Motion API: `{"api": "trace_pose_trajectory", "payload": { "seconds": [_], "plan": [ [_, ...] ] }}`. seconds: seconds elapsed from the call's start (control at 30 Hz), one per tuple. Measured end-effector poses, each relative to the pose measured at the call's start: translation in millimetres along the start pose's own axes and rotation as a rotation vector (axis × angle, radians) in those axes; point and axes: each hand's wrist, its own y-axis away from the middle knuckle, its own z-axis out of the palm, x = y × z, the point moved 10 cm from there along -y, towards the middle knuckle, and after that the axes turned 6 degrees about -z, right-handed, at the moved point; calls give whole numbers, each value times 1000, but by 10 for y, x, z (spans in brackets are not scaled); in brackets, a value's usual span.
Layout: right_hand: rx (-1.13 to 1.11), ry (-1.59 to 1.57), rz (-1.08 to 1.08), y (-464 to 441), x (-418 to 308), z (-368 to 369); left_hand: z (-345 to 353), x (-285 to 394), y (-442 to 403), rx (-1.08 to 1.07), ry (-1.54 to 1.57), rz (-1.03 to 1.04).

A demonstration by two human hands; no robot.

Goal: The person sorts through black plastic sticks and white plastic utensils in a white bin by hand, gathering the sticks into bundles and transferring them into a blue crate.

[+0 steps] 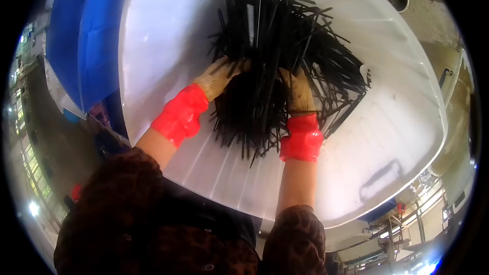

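Observation:
A large tangle of thin black strips (pixel 285 25) lies in a white plastic tub (pixel 168 35). From its near side a thick bundle of black strips (pixel 250 104) points toward me, its cut ends uneven. My left hand (pixel 220 77), in a tan glove with a red cuff, is closed around the bundle's left side. On the right side, my right hand (pixel 299 90) clasps the same bundle, gloved the same way. The strips partly hide the fingers of both hands.
Blue panels or bins (pixel 84 35) stand left of the tub. The tub's near rim (pixel 224 204) runs in front of my body. Grey floor (pixel 433 20) shows at the upper right, and racks or equipment (pixel 397 234) stand at the lower right.

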Motion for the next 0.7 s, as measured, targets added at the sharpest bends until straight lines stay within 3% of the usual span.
{"api": "trace_pose_trajectory", "payload": {
  "seconds": [0.07, 0.1, 0.17, 0.2, 0.27, 0.3, 0.37, 0.4, 0.43, 0.47, 0.6, 0.67, 0.7],
  "plan": [
    [-113, 617, -206, 71, 26, 94, 316, -25, -110, -56, -919, 319],
    [-128, 615, -199, 83, 118, 103, 313, -214, -239, -59, -912, 304],
    [48, -303, 474, 274, 760, 19, 320, -1065, -560, -262, 167, -198],
    [108, -374, 504, 367, 839, -17, 342, -1307, -726, -249, 150, -199],
    [86, -488, 446, 256, 961, 36, 361, -1707, -994, -199, 985, -407],
    [76, -597, 374, 170, 965, 61, 367, -1757, -1003, -191, 989, -419],
    [50, -437, 408, -15, 884, 18, 456, -1124, -870, -251, 897, -491],
    [55, -305, 198, -230, 795, -21, 475, -982, -899, -246, 901, -494],
    [59, -173, -10, -353, 661, -31, 401, -884, -963, -207, 509, -415],
    [50, -178, -10, -378, 713, 33, 317, -832, -1011, -161, 115, -330],
    [68, -319, 83, -333, 839, 207, 390, -929, -973, -244, 323, -263],
    [86, -371, 129, -278, 884, 212, 224, -145, -495, 176, -412, 618],
    [92, -396, 150, -221, 884, 205, 211, -118, -465, 180, -405, 621]
  ]
}}
